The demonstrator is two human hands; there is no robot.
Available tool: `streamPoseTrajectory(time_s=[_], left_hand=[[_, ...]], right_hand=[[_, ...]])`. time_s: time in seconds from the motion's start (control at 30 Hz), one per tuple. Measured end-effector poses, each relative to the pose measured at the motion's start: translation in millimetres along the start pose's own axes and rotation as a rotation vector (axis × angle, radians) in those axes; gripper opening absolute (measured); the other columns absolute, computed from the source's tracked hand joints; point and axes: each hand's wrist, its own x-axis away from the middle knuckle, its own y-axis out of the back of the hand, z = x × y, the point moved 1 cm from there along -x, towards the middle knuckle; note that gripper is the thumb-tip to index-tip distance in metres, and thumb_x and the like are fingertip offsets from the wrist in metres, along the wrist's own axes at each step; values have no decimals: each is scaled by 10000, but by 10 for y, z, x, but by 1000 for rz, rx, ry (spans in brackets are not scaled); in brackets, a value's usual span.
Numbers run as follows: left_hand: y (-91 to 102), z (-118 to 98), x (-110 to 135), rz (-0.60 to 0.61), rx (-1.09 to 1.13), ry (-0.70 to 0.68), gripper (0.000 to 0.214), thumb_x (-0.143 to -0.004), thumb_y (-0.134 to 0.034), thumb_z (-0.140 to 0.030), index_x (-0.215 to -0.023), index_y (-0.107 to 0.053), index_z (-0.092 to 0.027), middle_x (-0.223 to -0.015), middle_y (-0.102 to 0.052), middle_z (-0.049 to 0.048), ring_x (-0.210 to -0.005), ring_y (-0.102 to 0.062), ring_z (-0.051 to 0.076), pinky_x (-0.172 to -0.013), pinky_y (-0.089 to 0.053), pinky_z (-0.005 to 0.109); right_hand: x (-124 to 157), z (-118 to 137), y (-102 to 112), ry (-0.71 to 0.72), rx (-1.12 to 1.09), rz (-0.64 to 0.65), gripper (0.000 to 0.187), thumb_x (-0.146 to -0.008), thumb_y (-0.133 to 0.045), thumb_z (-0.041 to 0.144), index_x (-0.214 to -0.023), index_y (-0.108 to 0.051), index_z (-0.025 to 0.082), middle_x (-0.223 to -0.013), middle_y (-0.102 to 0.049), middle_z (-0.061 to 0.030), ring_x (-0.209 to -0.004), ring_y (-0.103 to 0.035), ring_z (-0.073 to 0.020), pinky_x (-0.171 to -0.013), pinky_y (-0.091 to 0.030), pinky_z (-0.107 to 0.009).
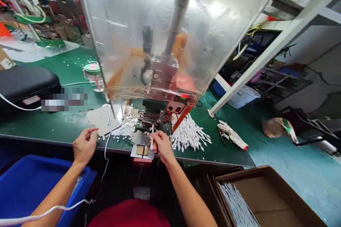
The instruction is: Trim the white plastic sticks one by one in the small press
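Note:
My right hand [163,146] pinches a short white cable with a connector end [151,142], held upright in front of the press [151,113]. Just below it is a metal fixture with two brass-coloured blocks [142,150]. My left hand [85,145] is off to the left over the table's front edge, fingers curled and thumb and forefinger close together. Whether anything is between them cannot be made out. A piece of grey cardboard [99,118] lies just beyond it. To the right of the press spreads a pile of white cables [189,134].
A clear shield [128,25] hangs in front of the press. White scraps [125,127] litter the green table [64,124]. A glove [233,134] lies at the right. Below are a blue bin [26,181] and a cardboard box [279,188] holding white cables. A lidded cup [93,74] stands behind.

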Motion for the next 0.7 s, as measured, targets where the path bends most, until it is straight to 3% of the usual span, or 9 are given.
streamPoseTrajectory(time_s=[0.2,0.4,0.7], left_hand=[[150,31,279,13,272,151,265,-822,-569,-424,-969,-659,-222,-596,-544,-44,-534,-537,159,-531,-467,265],[235,-17,341,-14,302,156,253,-819,-581,-406,-952,-671,-210,-579,-543,-49,-523,-525,144,-519,-464,245],[207,12,360,7,334,165,273,-808,-592,-418,-957,-674,-205,-584,-550,-44,-525,-524,138,-506,-463,223]], right_hand=[[-140,-40,-231,0,29,10,328,-742,-701,478,-704,-538,196,-501,-580,55,-318,-358,-44,-308,-268,-165],[-222,-106,-331,-51,41,17,323,-755,-681,456,-660,-515,195,-436,-535,67,-300,-360,-49,-307,-289,-164],[-256,-79,-425,-98,-6,9,348,-718,-687,465,-617,-493,195,-453,-557,51,-296,-380,-49,-299,-266,-167]])
